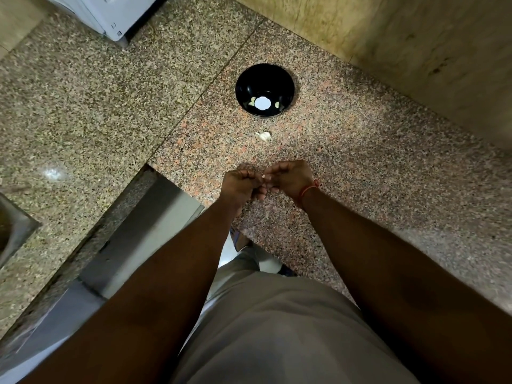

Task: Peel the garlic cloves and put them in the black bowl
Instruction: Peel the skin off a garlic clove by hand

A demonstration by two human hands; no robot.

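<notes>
A black bowl (264, 79) stands on the granite counter (360, 151) and holds a few pale peeled cloves (252, 101) around a bright reflection. In front of it lies a small piece of unpeeled garlic (263, 135). Nearer to me, my left hand (239, 184) and my right hand (291, 177) meet above the counter. Their curled fingers pinch a small pale garlic clove (263, 177) between them. Most of that clove is hidden by the fingers. A red thread circles my right wrist.
A white appliance (110, 15) stands at the far left. A steel sink edge (16, 231) shows at the left border. The counter has an inner corner with a metal strip (144, 225) below my left arm. A stone wall (415, 51) rises behind the bowl.
</notes>
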